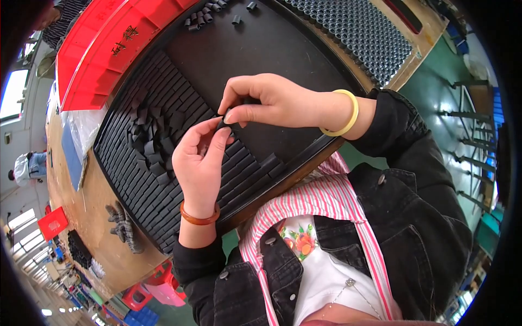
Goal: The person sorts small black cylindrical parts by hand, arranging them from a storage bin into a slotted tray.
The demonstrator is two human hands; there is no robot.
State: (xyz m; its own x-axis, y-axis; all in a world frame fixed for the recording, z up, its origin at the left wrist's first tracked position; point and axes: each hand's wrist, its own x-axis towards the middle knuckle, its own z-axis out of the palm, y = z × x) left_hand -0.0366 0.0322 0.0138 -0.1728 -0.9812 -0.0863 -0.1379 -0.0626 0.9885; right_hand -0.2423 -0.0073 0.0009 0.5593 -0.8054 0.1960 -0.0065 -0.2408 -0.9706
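Nearest the camera, at the bottom of the frame, is the person's own front: a dark denim jacket over a pink-and-white striped top, forearms rising toward the middle. Both hands meet at the centre over a black tray on the wooden table.

Between them sits one small black piece, pinched at the fingertips just above the tray's rows. On the left hand the thumb and fingers are drawn in narrow around its lower side; the right hand, coming in from the right with a yellow bangle at the wrist, pinches its top with thumb and forefinger. An orange-brown bangle circles the left wrist.

The piece looks light, stiff and matt, probably not slippery and hardly fragile; being so small, it is best taken by its two opposite edges with the fingertips rather than a full grip.

Counts: one piece in hand; two bangles; one tray. The flat black pieces packed in rows on the tray's left half, with a jumbled heap among them, are too many to count. A handful of short dark cylinders lies at the tray's top edge. Upper right is one rack of dark tubes, far too many to number. A red bin sits upper left.
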